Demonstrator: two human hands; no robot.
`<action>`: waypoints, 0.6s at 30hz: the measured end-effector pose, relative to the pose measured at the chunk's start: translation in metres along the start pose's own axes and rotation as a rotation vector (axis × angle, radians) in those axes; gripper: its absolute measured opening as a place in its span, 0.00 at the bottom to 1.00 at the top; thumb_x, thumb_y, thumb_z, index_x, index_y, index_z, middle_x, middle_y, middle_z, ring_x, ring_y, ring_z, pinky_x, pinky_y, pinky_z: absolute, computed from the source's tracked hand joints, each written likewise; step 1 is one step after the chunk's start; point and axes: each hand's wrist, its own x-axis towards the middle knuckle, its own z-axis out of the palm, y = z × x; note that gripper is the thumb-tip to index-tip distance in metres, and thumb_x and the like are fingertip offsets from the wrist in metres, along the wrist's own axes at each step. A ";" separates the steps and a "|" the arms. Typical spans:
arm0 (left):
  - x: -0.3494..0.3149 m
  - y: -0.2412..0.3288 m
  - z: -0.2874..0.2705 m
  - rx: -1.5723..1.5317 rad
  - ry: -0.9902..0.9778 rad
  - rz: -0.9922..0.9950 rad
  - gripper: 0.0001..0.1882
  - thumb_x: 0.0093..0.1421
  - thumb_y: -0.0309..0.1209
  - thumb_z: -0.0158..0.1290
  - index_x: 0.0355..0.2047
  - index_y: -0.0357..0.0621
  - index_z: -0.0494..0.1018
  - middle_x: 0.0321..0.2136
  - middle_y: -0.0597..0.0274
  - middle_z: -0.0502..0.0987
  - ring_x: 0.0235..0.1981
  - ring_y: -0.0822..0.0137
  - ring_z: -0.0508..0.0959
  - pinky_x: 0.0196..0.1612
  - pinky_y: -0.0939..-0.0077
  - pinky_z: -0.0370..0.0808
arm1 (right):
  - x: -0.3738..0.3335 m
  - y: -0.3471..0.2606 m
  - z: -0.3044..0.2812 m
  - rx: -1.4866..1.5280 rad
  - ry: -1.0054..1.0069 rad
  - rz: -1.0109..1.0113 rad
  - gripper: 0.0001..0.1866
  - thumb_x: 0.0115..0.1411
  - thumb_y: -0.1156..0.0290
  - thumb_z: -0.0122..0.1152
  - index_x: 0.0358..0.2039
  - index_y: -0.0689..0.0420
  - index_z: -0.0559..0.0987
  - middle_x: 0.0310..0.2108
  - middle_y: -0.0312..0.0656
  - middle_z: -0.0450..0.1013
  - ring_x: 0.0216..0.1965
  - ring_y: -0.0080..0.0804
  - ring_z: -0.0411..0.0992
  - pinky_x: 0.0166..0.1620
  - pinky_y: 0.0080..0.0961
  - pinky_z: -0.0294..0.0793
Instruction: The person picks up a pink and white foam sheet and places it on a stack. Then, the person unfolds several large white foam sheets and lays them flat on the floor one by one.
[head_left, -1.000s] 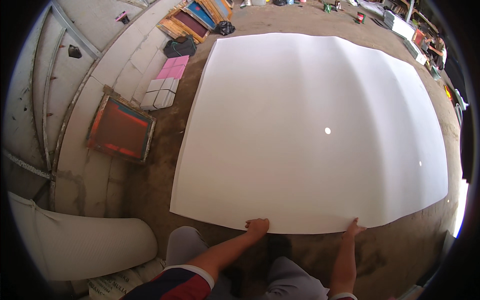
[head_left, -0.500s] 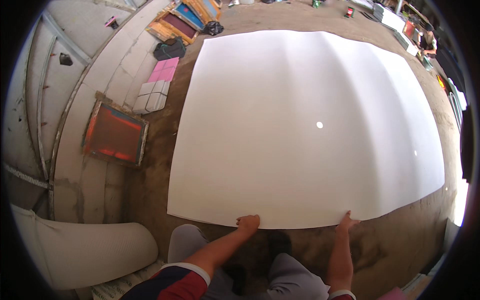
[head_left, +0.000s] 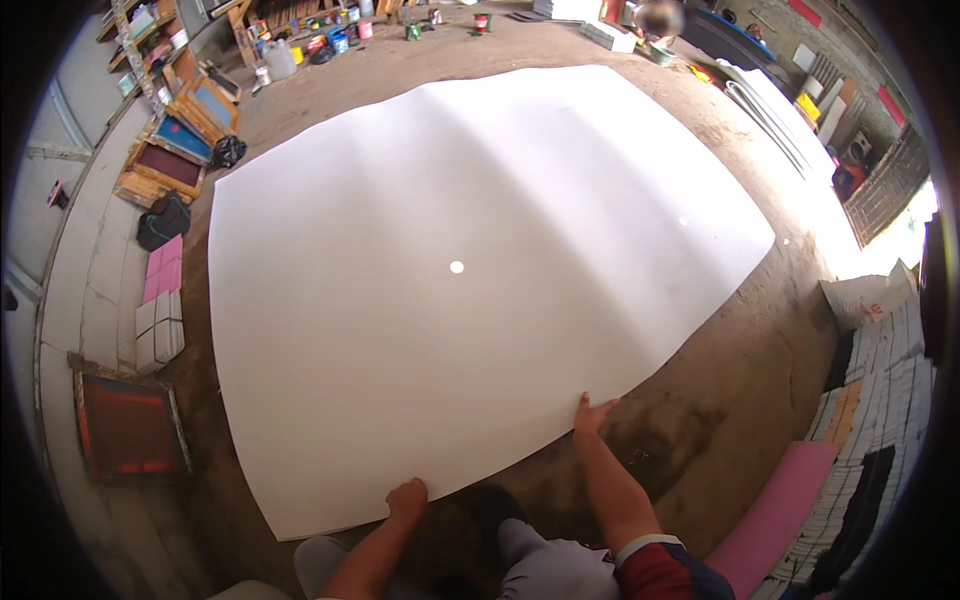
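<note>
A very large white sheet (head_left: 360, 330) lies over the floor in front of me, with soft waves across its far side. Its near edge runs between my knees and my arms. My left hand (head_left: 407, 496) is closed on that edge, close to the sheet's near left corner, fingers curled. Farther right along the same edge my right hand (head_left: 592, 413) grips it, thumb on top; the fingers beneath are partly hidden. A small round bright spot shows near the sheet's middle.
Framed screens (head_left: 130, 425) lean along the left wall, beside tied white and pink stacks (head_left: 160, 325). Paint buckets (head_left: 340, 42) stand at the back. On the right are stacked bundles (head_left: 870, 400) and a pink roll (head_left: 775, 510). A blurred person (head_left: 658, 18) is far off.
My view has swung to the right, bringing the right-hand stacks into sight. Both hands keep hold of the sheet's near edge, which now slants up to the right in view.
</note>
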 end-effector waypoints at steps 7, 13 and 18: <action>-0.004 -0.005 0.007 0.079 0.185 0.095 0.05 0.58 0.30 0.55 0.33 0.43 0.74 0.23 0.57 0.81 0.25 0.52 0.84 0.30 0.52 0.81 | -0.016 -0.016 -0.008 -0.047 0.045 0.061 0.54 0.63 0.53 0.63 0.75 0.54 0.37 0.65 0.66 0.62 0.63 0.61 0.65 0.66 0.46 0.64; -0.053 0.013 -0.065 -0.093 0.039 -0.124 0.19 0.57 0.36 0.60 0.45 0.40 0.70 0.42 0.43 0.75 0.45 0.48 0.79 0.43 0.53 0.78 | 0.022 0.024 0.006 -0.121 0.184 -0.077 0.52 0.60 0.49 0.68 0.72 0.61 0.49 0.62 0.62 0.65 0.61 0.57 0.68 0.64 0.47 0.67; -0.049 0.006 0.014 -1.002 0.561 -1.180 0.26 0.59 0.40 0.64 0.50 0.39 0.67 0.49 0.49 0.72 0.50 0.52 0.75 0.46 0.56 0.77 | 0.019 -0.001 -0.007 0.599 -0.152 0.307 0.43 0.66 0.46 0.60 0.67 0.66 0.58 0.59 0.56 0.68 0.56 0.50 0.72 0.58 0.48 0.75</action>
